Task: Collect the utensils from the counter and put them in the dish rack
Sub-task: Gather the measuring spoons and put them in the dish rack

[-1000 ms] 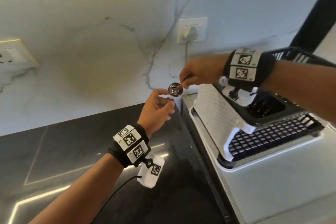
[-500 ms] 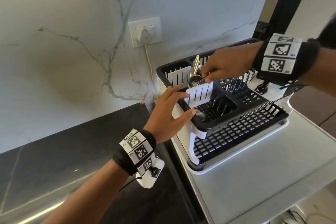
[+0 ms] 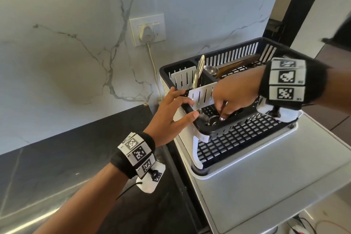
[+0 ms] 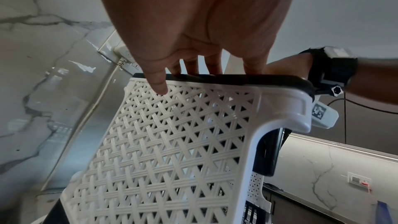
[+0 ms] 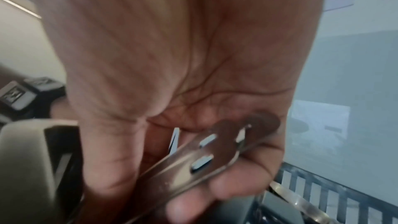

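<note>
While the right hand (image 3: 234, 93) reaches down into the front compartment of the dish rack (image 3: 252, 119), it pinches the flat steel handle of a utensil (image 5: 206, 156) between thumb and curled fingers; the handle end lies across the fingertips, and the utensil's bowl sits low in the compartment among other steel pieces. The wrist is bent downward, with the forearm entering from the right above the rack. The left hand (image 3: 171, 118) rests on the rack's near black rim, fingers spread and nearly straight over the edge, thumb (image 4: 158, 84) pressed against the white lattice side panel (image 4: 172, 142). More spoons (image 3: 199, 70) stand upright in the rear compartment. The rack stands on a grey surface (image 3: 266, 186) beside the black counter (image 3: 57, 167). Compared with half a second earlier, the right hand has dropped from above the white divider (image 3: 202, 94) into the compartment, carrying the utensil down; the left hand remains on the rim.
</note>
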A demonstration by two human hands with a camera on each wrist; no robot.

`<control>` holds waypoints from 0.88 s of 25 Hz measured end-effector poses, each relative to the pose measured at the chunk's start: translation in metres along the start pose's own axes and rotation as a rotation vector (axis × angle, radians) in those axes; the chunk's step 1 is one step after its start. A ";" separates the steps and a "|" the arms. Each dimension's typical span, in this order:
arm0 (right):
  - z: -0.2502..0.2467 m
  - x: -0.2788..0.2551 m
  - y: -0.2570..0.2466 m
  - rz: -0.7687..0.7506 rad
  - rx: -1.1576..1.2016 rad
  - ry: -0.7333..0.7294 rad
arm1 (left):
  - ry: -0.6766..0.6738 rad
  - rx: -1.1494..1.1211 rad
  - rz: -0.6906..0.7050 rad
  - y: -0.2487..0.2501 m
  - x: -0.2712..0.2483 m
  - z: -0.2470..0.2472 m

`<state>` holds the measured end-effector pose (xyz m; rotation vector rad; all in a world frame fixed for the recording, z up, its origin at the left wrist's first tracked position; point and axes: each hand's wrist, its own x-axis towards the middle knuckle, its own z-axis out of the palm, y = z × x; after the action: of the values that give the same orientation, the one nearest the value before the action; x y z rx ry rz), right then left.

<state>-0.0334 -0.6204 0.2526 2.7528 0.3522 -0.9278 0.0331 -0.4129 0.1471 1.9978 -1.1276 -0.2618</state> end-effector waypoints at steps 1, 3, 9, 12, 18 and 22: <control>0.003 0.004 -0.005 0.009 -0.044 -0.007 | -0.001 -0.009 -0.005 0.000 -0.001 0.001; 0.006 0.009 -0.010 0.036 -0.111 0.012 | 0.002 -0.024 -0.006 0.001 -0.001 0.001; 0.013 0.009 -0.015 0.060 0.044 0.099 | 0.006 -0.024 -0.012 0.004 -0.002 0.001; 0.014 0.006 -0.015 0.062 -0.007 0.159 | 0.017 -0.024 -0.004 0.003 -0.001 0.002; -0.005 -0.009 -0.006 0.058 0.095 0.397 | 0.025 0.012 0.010 0.002 -0.001 0.001; -0.026 -0.009 -0.010 0.074 0.164 0.517 | -0.030 0.045 0.012 0.003 0.001 -0.010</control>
<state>-0.0285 -0.6054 0.2765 3.1060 0.2594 -0.2198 0.0369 -0.4091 0.1554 2.0326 -1.1732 -0.2631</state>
